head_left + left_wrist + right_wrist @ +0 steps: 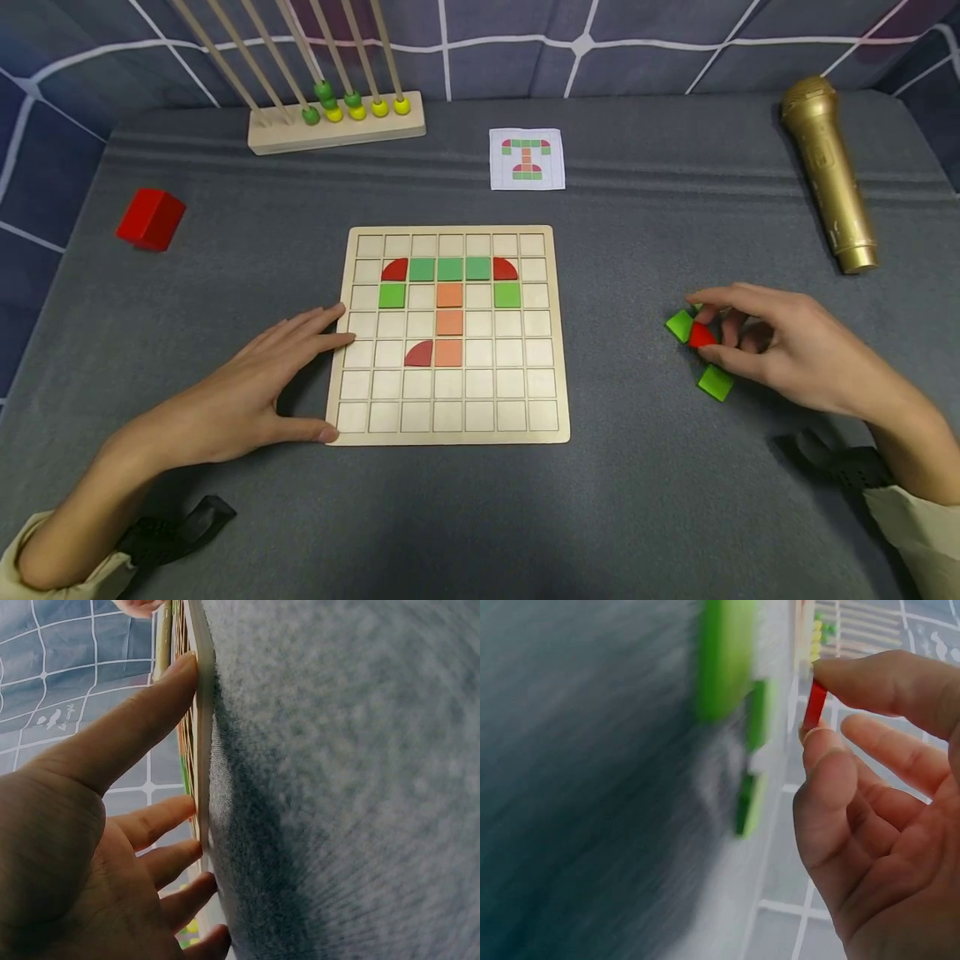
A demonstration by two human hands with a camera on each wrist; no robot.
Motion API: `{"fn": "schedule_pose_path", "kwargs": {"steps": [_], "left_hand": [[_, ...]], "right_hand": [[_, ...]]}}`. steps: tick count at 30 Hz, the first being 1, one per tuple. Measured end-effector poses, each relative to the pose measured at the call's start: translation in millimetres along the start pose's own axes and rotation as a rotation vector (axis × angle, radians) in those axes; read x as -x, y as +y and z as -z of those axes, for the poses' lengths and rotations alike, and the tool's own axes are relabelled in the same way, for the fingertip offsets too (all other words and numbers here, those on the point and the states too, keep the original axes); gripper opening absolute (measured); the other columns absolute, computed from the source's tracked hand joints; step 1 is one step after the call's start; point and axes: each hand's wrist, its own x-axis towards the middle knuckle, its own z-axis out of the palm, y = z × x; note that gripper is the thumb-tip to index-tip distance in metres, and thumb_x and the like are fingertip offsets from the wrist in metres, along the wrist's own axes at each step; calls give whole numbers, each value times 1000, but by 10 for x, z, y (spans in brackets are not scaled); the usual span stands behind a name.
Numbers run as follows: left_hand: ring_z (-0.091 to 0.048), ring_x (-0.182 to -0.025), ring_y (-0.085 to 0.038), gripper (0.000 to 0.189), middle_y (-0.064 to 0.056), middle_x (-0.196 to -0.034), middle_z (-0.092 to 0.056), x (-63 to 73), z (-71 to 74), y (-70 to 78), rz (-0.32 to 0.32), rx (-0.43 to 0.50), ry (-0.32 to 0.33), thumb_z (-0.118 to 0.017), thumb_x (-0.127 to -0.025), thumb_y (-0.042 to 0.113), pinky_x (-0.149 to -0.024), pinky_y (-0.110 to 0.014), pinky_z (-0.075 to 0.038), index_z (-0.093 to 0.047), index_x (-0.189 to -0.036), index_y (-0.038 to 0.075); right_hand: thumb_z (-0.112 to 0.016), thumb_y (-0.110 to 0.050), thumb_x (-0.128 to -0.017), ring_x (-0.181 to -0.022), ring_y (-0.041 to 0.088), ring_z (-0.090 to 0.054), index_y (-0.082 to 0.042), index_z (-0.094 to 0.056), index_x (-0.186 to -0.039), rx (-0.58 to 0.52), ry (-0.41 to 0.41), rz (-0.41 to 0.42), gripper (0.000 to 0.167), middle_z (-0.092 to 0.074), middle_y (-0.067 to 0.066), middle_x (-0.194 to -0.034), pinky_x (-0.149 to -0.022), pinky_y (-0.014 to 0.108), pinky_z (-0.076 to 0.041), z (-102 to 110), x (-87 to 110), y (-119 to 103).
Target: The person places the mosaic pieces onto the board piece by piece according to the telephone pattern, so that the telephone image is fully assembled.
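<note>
A square wooden grid board (478, 384) lies on the dark grey cloth, with green and orange square tiles and red quarter-round tiles set in its cells. My left hand (240, 400) rests at the board's left edge, fingers spread and thumb touching the near corner. To the right of the board, my right hand (795, 354) pinches a red quarter-round tile (701, 335) between thumb and finger; the right wrist view shows this tile (814, 705) edge-on, lifted off the cloth. Close below it lie loose green tiles (716, 382), one partly hidden by the fingers.
Behind the board lies a printed pattern card (498, 171). A bead rack (337, 137) with upright rods stands at the back left, a red block (152, 219) at the far left. A gold microphone (831, 171) lies at the back right.
</note>
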Motion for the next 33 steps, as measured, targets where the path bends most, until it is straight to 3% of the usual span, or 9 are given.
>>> {"fn": "schedule_pose_path", "kwargs": {"steps": [6,15,22,27,33], "left_hand": [[-13,-146,-40,93,-8,-163,-16,5,-4,-2,1,-3,2,-82,-75,52,-110,-67,-11,-41,-149,14],[-13,-146,-40,96,-10,-163,-15,-16,-3,11,11,-21,-6,-81,-74,56,-111,-66,-9,-41,-149,13],[-12,-146,-39,93,-8,-163,-15,-2,3,15,7,-17,-5,-80,-75,55,-111,-65,-10,-41,-149,14],[-13,-147,-38,91,-7,-163,-16,4,-1,19,-15,-24,7,-80,-77,53,-113,-63,-9,-41,-149,13],[-13,-147,-38,91,-9,-163,-16,-3,-7,26,-7,-24,12,-81,-76,52,-113,-63,-7,-42,-148,12]], "right_hand": [[-83,8,-71,-72,2,-54,-10,-66,-122,-55,-19,34,57,-61,-10,-95,-58,15,-43,-41,-275,-265],[-78,4,-78,-68,6,-53,-5,-64,-122,-140,-111,114,46,-59,-4,-88,-55,24,-46,-310,-781,-681],[-73,-2,-84,-73,9,-55,-5,-63,-125,-166,-233,162,42,-62,-2,-94,-67,30,-47,-575,-1107,-1027],[-72,-4,-85,-75,11,-51,-5,-64,-123,-125,-277,226,38,-60,-3,-93,-73,30,-45,-757,-1241,-1178],[-70,0,-86,-77,12,-49,-5,-65,-121,-103,-301,213,36,-59,-2,-94,-70,31,-43,-862,-1292,-1221]]}}
